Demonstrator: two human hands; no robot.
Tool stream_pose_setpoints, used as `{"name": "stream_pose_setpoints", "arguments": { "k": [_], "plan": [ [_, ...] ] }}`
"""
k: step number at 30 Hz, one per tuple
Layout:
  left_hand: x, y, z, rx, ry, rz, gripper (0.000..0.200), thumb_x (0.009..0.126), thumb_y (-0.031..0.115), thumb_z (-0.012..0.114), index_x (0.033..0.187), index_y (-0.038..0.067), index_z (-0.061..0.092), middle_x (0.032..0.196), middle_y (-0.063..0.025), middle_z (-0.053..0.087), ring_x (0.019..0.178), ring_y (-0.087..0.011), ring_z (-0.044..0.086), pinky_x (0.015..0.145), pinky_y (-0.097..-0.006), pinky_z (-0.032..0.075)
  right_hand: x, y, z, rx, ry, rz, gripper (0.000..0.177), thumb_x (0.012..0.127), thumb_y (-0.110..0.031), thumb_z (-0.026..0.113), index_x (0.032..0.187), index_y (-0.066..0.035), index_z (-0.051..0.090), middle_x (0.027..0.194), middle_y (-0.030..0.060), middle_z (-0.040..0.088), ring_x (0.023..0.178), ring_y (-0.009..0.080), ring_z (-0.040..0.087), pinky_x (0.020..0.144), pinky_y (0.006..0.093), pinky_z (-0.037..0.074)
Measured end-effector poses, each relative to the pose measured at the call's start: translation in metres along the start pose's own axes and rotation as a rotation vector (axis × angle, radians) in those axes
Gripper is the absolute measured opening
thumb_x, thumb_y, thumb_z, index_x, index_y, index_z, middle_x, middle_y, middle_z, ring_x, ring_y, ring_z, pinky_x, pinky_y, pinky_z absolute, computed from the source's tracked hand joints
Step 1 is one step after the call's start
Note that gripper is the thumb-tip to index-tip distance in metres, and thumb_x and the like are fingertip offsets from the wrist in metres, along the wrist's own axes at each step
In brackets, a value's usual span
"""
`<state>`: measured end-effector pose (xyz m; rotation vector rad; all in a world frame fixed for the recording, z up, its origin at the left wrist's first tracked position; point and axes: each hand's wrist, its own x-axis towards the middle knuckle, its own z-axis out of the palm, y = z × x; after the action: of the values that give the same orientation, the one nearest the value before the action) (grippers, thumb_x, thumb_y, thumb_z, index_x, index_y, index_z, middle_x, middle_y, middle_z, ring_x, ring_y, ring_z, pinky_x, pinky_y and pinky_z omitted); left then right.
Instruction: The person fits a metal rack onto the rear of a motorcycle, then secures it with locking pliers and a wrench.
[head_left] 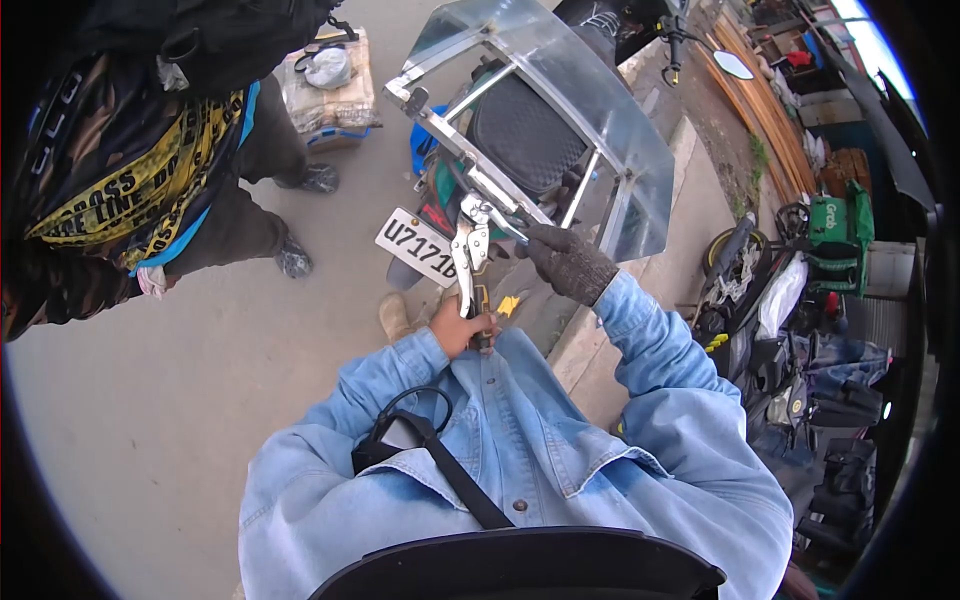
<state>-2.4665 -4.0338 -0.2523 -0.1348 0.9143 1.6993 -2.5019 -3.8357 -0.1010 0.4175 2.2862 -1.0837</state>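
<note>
Bare and closed, my left hand (458, 327) grips the lower end of silver locking pliers (470, 242) and a dark tool with yellow parts (483, 300). The jaws of the pliers sit at the metal frame (505, 192) behind the motorcycle seat. My right hand (572, 262), in a dark knitted glove, is closed around a thin metal piece at the frame's lower end. Clear panels (590, 80) flank the frame, with a black textured seat (528, 135) showing between the bars. A white licence plate (418, 245) hangs below.
At the left stands a person (150, 190) in a dark, yellow-patterned top. A wrapped bundle (330, 90) rests beyond them. Parked motorcycles (790, 370), a green box (835, 230) and wooden planks (760, 110) line the right side. A concrete curb (590, 350) runs beside me.
</note>
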Motion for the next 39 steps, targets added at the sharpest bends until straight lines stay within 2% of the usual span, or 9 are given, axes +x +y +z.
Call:
{"name": "stream_pose_setpoints", "arguments": {
  "k": [6, 7, 17, 19, 22, 26, 34, 38, 39],
  "plan": [
    [-0.007, 0.008, 0.003, 0.010, -0.014, 0.058, 0.013, 0.082, 0.004, 0.060, 0.088, -0.003, 0.051, 0.072, -0.0140, 0.060, 0.059, -0.0210, 0.062, 0.051, -0.0331, 0.053, 0.032, 0.014, -0.005, -0.249, -0.057, 0.164, 0.030, 0.091, -0.027, 0.041, 0.101, -0.006, 0.060, 0.090, 0.0169, 0.063, 0.085, 0.0323, 0.061, 0.078, 0.0425, 0.046],
    [-0.010, 0.010, 0.005, 0.008, -0.003, 0.041, 0.012, 0.082, 0.004, 0.060, 0.087, -0.002, 0.051, 0.071, -0.0134, 0.060, 0.059, -0.0205, 0.062, 0.051, -0.0328, 0.053, 0.033, 0.017, -0.001, -0.369, 0.041, 0.040, 0.028, 0.091, -0.026, 0.042, 0.099, -0.007, 0.060, 0.089, 0.0164, 0.063, 0.086, 0.0345, 0.061, 0.079, 0.0436, 0.046],
    [-0.029, -0.013, -0.001, -0.009, -0.007, 0.037, 0.013, 0.081, 0.004, 0.062, 0.086, -0.002, 0.051, 0.071, -0.0112, 0.059, 0.058, -0.0192, 0.061, 0.051, -0.0317, 0.053, 0.034, 0.027, -0.008, -0.751, 0.038, -0.251, 0.032, 0.092, -0.033, 0.042, 0.102, -0.010, 0.062, 0.092, 0.0150, 0.064, 0.091, 0.0346, 0.060, 0.082, 0.0451, 0.046],
    [-0.031, -0.016, -0.003, -0.004, -0.018, 0.045, 0.013, 0.082, 0.004, 0.062, 0.087, -0.002, 0.051, 0.072, -0.0112, 0.059, 0.058, -0.0193, 0.061, 0.051, -0.0317, 0.053, 0.034, 0.019, -0.014, -0.825, 0.028, -0.041, 0.028, 0.092, -0.031, 0.043, 0.104, -0.015, 0.063, 0.093, 0.0130, 0.064, 0.089, 0.0330, 0.061, 0.082, 0.0428, 0.047],
    [-0.028, -0.022, -0.007, 0.008, -0.037, 0.050, 0.014, 0.082, 0.005, 0.062, 0.088, -0.002, 0.051, 0.072, -0.0112, 0.058, 0.059, -0.0195, 0.061, 0.051, -0.0318, 0.053, 0.024, 0.000, -0.013, -0.937, 0.016, -0.006, 0.032, 0.092, -0.035, 0.040, 0.109, -0.019, 0.063, 0.096, 0.0128, 0.065, 0.091, 0.0322, 0.061, 0.084, 0.0429, 0.046],
    [-0.028, -0.028, -0.009, 0.016, -0.066, 0.058, 0.015, 0.082, 0.005, 0.061, 0.089, -0.003, 0.051, 0.072, -0.0110, 0.058, 0.059, -0.0196, 0.061, 0.051, -0.0324, 0.054, 0.020, 0.030, 0.006, -0.850, 0.118, -0.076, 0.038, 0.092, -0.042, 0.038, 0.106, -0.018, 0.063, 0.092, 0.0136, 0.065, 0.092, 0.0334, 0.061, 0.083, 0.0456, 0.046],
    [-0.024, -0.048, -0.009, 0.006, -0.031, 0.070, 0.014, 0.082, 0.005, 0.061, 0.089, -0.001, 0.051, 0.072, -0.0124, 0.059, 0.060, -0.0208, 0.062, 0.052, -0.0332, 0.054, -0.005, 0.014, 0.045, -0.741, 0.100, 0.225, 0.043, 0.095, -0.041, 0.032, 0.112, -0.011, 0.058, 0.106, 0.0161, 0.062, 0.097, 0.0344, 0.060, 0.086, 0.0457, 0.045],
    [-0.017, -0.057, -0.018, 0.038, -0.023, 0.110, 0.013, 0.082, 0.006, 0.060, 0.088, -0.002, 0.051, 0.071, -0.0131, 0.059, 0.062, -0.0218, 0.063, 0.053, -0.0335, 0.055, 0.000, 0.026, 0.058, -0.717, 0.158, 0.210, 0.046, 0.095, -0.043, 0.030, 0.119, -0.011, 0.053, 0.106, 0.0171, 0.062, 0.099, 0.0353, 0.059, 0.087, 0.0467, 0.044],
    [-0.016, -0.056, -0.020, 0.037, -0.021, 0.115, 0.013, 0.082, 0.006, 0.060, 0.088, -0.002, 0.051, 0.071, -0.0131, 0.059, 0.062, -0.0218, 0.063, 0.053, -0.0335, 0.055, -0.003, 0.023, 0.060, -0.655, 0.196, 0.247, 0.037, 0.093, -0.039, 0.041, 0.119, -0.015, 0.050, 0.104, 0.0178, 0.061, 0.097, 0.0376, 0.058, 0.084, 0.0468, 0.045]
  ]
}}
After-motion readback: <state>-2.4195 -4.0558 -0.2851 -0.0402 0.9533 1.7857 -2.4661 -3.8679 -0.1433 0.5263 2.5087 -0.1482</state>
